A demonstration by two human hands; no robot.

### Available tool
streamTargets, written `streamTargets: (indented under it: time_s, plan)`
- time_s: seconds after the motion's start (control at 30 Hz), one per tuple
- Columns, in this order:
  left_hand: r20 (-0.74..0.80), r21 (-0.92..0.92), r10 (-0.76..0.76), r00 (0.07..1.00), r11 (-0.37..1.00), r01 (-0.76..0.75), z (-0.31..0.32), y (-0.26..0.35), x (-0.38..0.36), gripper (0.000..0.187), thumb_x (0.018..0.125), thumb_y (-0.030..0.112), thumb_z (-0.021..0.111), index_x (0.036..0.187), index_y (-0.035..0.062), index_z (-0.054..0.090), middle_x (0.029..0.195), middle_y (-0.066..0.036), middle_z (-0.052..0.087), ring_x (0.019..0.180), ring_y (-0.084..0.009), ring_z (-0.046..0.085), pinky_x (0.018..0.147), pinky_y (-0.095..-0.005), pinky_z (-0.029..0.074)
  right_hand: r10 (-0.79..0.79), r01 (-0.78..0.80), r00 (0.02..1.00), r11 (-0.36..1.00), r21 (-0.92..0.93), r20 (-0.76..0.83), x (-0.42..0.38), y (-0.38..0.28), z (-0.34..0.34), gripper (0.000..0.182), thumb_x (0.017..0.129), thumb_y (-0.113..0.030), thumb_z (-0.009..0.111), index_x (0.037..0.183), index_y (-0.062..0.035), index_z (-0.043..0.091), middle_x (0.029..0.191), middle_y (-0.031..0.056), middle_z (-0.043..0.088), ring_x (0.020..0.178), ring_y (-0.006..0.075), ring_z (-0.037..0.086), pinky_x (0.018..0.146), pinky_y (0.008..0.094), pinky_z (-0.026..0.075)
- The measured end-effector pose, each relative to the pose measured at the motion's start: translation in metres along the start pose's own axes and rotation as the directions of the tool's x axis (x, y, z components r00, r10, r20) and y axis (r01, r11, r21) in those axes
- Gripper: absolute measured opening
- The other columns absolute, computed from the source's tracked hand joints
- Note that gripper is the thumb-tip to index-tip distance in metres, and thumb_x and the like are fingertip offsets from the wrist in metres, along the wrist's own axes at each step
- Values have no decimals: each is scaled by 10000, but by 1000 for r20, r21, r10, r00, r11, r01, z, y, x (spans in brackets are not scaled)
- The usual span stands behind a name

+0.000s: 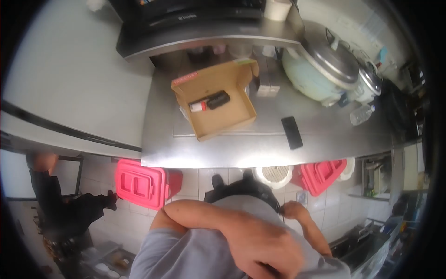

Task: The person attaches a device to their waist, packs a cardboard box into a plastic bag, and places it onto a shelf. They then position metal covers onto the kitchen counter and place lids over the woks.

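My left hand (265,249) is bent across the front of my grey shirt (186,253), close to the camera and blurred. Its fingers curl down, and a dark patch shows beneath them; what they hold, if anything, is hidden. At my waist, my right hand (292,210) is closed beside the dark waistband, with a thin dark cord or strap by the fingers. On the steel counter (209,151) ahead stands an open cardboard box (227,118). Inside lie a black object (218,99) and a small red-and-white item (198,107). A black phone (291,133) lies to its right.
Behind the phone stand a large rice cooker (320,69), a smaller cooker (370,83) and a plastic bottle (362,115). Red lidded bins (139,183) and a white perforated stool (274,176) are under the counter's front edge. Another person (69,209) in dark clothes is at left.
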State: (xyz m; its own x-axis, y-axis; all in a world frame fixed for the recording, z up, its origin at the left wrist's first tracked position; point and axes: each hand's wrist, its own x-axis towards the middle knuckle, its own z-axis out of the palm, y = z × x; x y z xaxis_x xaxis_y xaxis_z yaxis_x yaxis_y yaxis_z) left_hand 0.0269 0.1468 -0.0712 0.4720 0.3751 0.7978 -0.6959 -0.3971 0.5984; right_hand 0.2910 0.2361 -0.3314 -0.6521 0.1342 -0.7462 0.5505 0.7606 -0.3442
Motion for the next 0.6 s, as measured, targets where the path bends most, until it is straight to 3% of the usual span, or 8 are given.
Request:
streamTargets:
  time_s: [0.03, 0.07, 0.13, 0.2, 0.27, 0.33, 0.43, 0.6]
  plan:
    - [16, -73, 24, 1000, 997, -22, -8, 2, -10, 289, 934, 283, 632, 878, -1, 632, 874, -143, 616, 813, -326, 593, 704, -397, 480, 29, -31, 997, 999, 21, 75, -11, -15, -45, 208, 818, -226, 622, 951, -84, 698, 1000, 135, 686, 945, 317, 640, 791, 455, 507]
    - [35, -149, 46, 998, 988, -40, -16, 8, -16, 281, 928, 281, 645, 922, 1, 653, 909, -143, 634, 833, -330, 599, 712, -395, 482, -5, 31, 972, 993, 110, -234, -36, -46, -96, 193, 844, -194, 637, 990, -90, 708, 982, 135, 693, 910, 288, 657, 761, 421, 519]
    - [183, -8, -30, 983, 999, 32, -37, 29, -21, 232, 914, 231, 672, 971, 7, 689, 960, -133, 659, 863, -326, 613, 734, -393, 488, -244, 586, 596, 783, 207, -765, -81, -99, -175, 244, 793, -28, 693, 1037, -37, 701, 890, 125, 694, 787, 256, 652, 646, 313, 512]
    - [162, 158, -59, 985, 987, 33, -35, 41, -30, 205, 912, 214, 674, 925, 11, 702, 925, -124, 660, 857, -310, 613, 738, -393, 488, -664, 982, 188, 142, 124, -724, -92, -118, -199, 196, 835, -90, 680, 1005, 7, 686, 955, 169, 675, 823, 281, 650, 645, 340, 513]
    - [2, 240, -48, 999, 970, 46, -25, 48, -30, 155, 916, 161, 654, 911, 9, 687, 905, -115, 656, 791, -278, 610, 685, -358, 484, -743, 914, -86, -325, 245, -664, -88, -157, -213, 381, 839, -306, 661, 1020, 29, 676, 979, 206, 662, 837, 332, 654, 692, 377, 530]
    - [-95, 266, -26, 995, 963, 50, -17, 47, -42, 161, 918, 167, 633, 1001, 29, 645, 954, -88, 647, 827, -264, 578, 727, -365, 455, -772, 874, -81, -359, 327, -630, -100, -188, -231, 779, 804, -641, 612, 1065, 91, 664, 1027, 247, 669, 813, 409, 669, 733, 415, 556]
    - [-128, 407, -66, 990, 906, 113, -4, 63, -44, 135, 935, 119, 598, 1006, 13, 641, 883, -85, 633, 789, -255, 564, 714, -353, 458, -899, 994, -109, -102, -40, -423, -103, -187, -241, 215, 898, -127, 629, 985, 59, 694, 980, 214, 675, 781, 340, 678, 619, 327, 539]
    - [-222, 594, -73, 972, 780, 195, 18, 81, -46, 120, 923, 77, 591, 998, -8, 631, 844, -92, 602, 757, -265, 548, 638, -339, 469, -927, 975, -213, -179, -135, -310, -109, -200, -261, 159, 861, -68, 644, 966, 37, 702, 907, 158, 660, 632, 219, 610, 507, 295, 463]
